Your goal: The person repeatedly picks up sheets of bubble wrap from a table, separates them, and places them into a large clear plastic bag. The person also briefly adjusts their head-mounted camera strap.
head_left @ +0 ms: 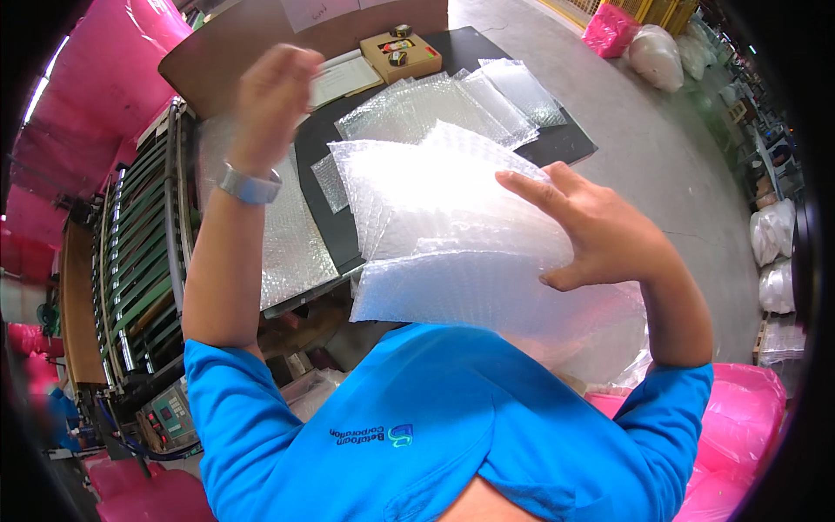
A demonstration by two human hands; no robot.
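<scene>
A loose stack of clear bubble-wrap bags lies in front of me, its near sheets raised and reaching past the table edge toward my shirt. My right hand is at the stack's right side, thumb and forefinger spread wide over the sheets; whether it presses on them I cannot tell. Up at the left, my left hand is raised above the table, smeared by motion, with a watch on its wrist. Its fingers are too blurred to read. More bubble-wrap bags lie overlapping behind the stack.
On the dark table a cardboard box holds small items beside a white paper pad. Left stands a machine with green slatted rollers and a control panel. Pink wrapped bundles are at the lower right.
</scene>
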